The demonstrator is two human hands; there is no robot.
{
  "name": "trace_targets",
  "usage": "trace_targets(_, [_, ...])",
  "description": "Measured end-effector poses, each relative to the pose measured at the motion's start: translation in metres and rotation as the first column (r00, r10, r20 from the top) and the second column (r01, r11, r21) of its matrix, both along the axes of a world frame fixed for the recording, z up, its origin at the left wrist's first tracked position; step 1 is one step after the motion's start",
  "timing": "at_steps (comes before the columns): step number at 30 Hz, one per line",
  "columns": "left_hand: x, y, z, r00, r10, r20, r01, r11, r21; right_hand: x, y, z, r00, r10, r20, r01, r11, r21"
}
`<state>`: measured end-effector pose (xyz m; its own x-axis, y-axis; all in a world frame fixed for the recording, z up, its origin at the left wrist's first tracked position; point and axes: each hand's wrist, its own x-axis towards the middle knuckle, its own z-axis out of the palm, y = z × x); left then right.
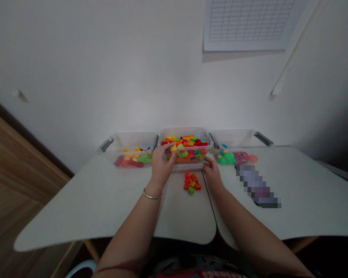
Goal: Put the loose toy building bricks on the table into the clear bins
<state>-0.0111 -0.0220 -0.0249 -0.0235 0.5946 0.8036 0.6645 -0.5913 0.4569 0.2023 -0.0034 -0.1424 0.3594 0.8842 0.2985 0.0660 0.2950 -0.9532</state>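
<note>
My left hand [161, 164], with a bangle at its wrist, reaches over the front left of the middle clear plastic bin [188, 167]. Its thumb and index finger pinch a yellow building block [173, 148]. Many coloured building blocks [191, 143] fill this bin. At the bin's front right corner, my right hand [212, 173] has its fingers curled against the plastic; part of the fingertips is hidden. Between my hands, a small cluster of orange, red, yellow and green building blocks [192, 183] lies on the white table [182, 216].
A left clear bin [133, 138] holds more coloured pieces, and a right clear bin [234, 137] holds green, pink and orange toys. A blurred-out phone-shaped object [256, 187] lies at the right. Behind the bins rises a white wall [104, 77] with a gridded sheet [249, 23].
</note>
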Motion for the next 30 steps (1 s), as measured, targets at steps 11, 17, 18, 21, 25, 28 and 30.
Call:
trace_targets(11, [0.01, 0.055, 0.051, 0.909, 0.241, -0.34, -0.338, 0.904, -0.262, -0.003, -0.001, 0.004, 0.998, -0.025, -0.064, 0.019, 0.996, -0.092])
trace_targets(17, [0.017, 0.075, 0.056, 0.861, 0.195, -0.47, -0.371, 0.873, -0.316, -0.002, 0.0, 0.003, 0.998, -0.013, -0.066, 0.008, 0.997, -0.077])
trace_targets(18, [0.017, 0.078, 0.055, 0.861, 0.182, -0.475, -0.365, 0.872, -0.328, -0.002, 0.0, 0.003, 0.998, -0.012, -0.066, 0.007, 0.997, -0.075])
trace_targets(21, [0.016, 0.087, 0.05, 0.893, 0.16, -0.422, -0.314, 0.892, -0.327, -0.002, -0.001, 0.004, 0.998, -0.01, -0.065, 0.005, 0.997, -0.073])
trace_targets(25, [0.012, 0.092, 0.046, 0.951, 0.125, -0.283, -0.188, 0.96, -0.207, -0.002, -0.001, 0.006, 0.998, -0.012, -0.067, 0.007, 0.997, -0.071])
trace_targets(28, [0.01, 0.081, 0.048, 0.971, 0.135, -0.197, -0.163, 0.978, -0.132, -0.002, -0.002, 0.006, 0.997, 0.003, -0.072, -0.009, 0.996, -0.084])
trace_targets(30, [0.011, 0.065, 0.048, 0.979, 0.114, -0.171, -0.133, 0.985, -0.107, -0.002, -0.002, 0.006, 0.998, 0.008, -0.066, -0.013, 0.997, -0.082])
